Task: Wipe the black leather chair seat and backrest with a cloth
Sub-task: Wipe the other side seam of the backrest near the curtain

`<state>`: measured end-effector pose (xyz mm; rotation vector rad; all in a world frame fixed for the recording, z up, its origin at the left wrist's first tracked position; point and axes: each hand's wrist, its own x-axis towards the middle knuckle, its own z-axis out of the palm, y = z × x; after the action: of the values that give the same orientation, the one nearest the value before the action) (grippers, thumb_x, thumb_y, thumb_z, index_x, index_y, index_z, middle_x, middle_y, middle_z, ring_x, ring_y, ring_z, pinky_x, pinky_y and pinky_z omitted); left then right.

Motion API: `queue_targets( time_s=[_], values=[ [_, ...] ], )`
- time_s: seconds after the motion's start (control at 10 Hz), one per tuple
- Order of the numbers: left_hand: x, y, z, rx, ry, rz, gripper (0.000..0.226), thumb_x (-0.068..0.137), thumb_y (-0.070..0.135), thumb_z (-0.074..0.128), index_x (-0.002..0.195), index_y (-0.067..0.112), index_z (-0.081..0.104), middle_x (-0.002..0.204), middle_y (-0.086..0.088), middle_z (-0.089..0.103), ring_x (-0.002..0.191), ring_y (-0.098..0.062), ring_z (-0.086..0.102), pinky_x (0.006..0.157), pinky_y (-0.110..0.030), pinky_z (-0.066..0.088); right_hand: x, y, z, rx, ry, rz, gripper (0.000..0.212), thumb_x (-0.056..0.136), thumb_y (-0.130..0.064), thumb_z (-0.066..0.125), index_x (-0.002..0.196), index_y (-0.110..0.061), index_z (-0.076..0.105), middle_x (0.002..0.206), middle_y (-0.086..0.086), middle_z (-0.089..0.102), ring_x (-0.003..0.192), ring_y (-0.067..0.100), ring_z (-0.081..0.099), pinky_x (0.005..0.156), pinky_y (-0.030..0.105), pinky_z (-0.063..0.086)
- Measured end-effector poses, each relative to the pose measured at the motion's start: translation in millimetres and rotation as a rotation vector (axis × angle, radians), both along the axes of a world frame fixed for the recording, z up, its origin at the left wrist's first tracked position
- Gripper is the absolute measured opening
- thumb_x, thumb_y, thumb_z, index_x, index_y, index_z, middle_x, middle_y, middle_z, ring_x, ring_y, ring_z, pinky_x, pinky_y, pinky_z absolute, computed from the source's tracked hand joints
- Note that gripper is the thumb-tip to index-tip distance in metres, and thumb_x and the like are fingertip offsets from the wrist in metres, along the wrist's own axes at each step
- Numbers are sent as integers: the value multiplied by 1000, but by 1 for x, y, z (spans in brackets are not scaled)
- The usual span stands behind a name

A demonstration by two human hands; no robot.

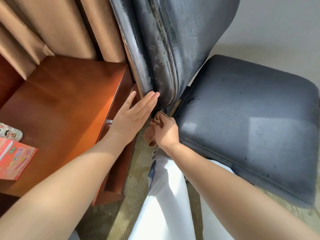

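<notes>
Cloth bunched at the foot of the backrest, long way up ahead of me.

My left hand (pixel 133 116) lies flat, fingers straight and together, tips touching the lower edge of the backrest (pixel 164 54), gripping nothing. Just right of it, my right hand (pixel 167 130) pinches the brown cloth (pixel 154 125), curled round it, under that same edge. The backrest's long axis runs up and away from both hands; the seat (pixel 251 122) spreads to the right of my right hand, the nearer one.
</notes>
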<state>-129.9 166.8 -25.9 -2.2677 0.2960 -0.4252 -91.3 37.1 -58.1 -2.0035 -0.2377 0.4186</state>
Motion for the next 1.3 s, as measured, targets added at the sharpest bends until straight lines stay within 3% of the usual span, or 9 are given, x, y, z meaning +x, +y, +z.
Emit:
queue_targets(
  time_s=[0.1,0.2,0.4,0.6,0.8,0.9,1.0,1.1,1.3],
  values=[
    [-3,-3,-2,-27,-24,-26,57,94,4,14,150,1,6,158,-11,8,144,-26,3,116,-44,25,-3,10,-2,70,88,-91,38,95,-5,42,132,-4,50,127,7,51,118,19,51,96,15,34],
    [-2,-1,-7,-41,-69,-46,59,97,12,29,150,0,7,156,-13,6,143,-31,-1,115,-44,25,-2,15,-8,103,189,-186,31,96,-9,40,124,-6,54,98,-9,45,100,11,53,82,11,31],
    [2,8,-12,19,-67,-13,80,95,22,47,150,-5,-4,158,-16,-6,144,-32,-9,117,-49,10,5,26,-23,-34,156,-140,34,92,-7,38,117,-12,61,120,8,54,105,24,56,98,31,43],
    [12,18,-14,96,-16,-12,76,95,19,45,151,-2,-2,158,-16,-8,143,-33,-11,117,-51,8,22,29,-39,-24,318,-147,39,98,-6,37,135,-9,49,135,8,48,116,20,51,95,13,33],
    [13,23,-4,144,25,5,79,95,19,45,150,-3,-8,157,-18,-17,142,-38,-22,117,-53,3,17,30,-38,95,539,-220,41,96,-18,45,137,-14,45,141,10,44,129,27,43,104,34,41],
    [10,20,0,158,42,12,80,96,18,47,150,-3,-8,157,-17,-14,142,-35,-17,117,-50,10,10,25,-26,-63,480,-111,47,97,-20,44,142,-30,31,144,-1,40,134,15,37,99,25,43],
    [5,10,5,160,66,43,77,97,18,44,150,-3,-8,157,-17,-15,141,-35,-18,117,-50,13,6,17,-16,258,468,-315,39,92,-12,48,110,-46,49,104,5,64,81,12,65,63,30,58],
    [-3,2,7,152,90,56,74,97,17,43,150,-2,-4,158,-17,-13,144,-34,-14,116,-53,16,8,16,-11,259,395,-226,35,92,-9,47,112,-37,52,95,3,61,80,17,66,62,32,58],
    [-8,0,4,119,83,46,75,94,18,42,150,-2,-4,158,-17,-10,142,-34,-15,115,-54,17,9,19,-13,45,249,-163,29,89,-8,48,117,-11,54,112,16,59,100,32,60,83,43,54]
  ],
)
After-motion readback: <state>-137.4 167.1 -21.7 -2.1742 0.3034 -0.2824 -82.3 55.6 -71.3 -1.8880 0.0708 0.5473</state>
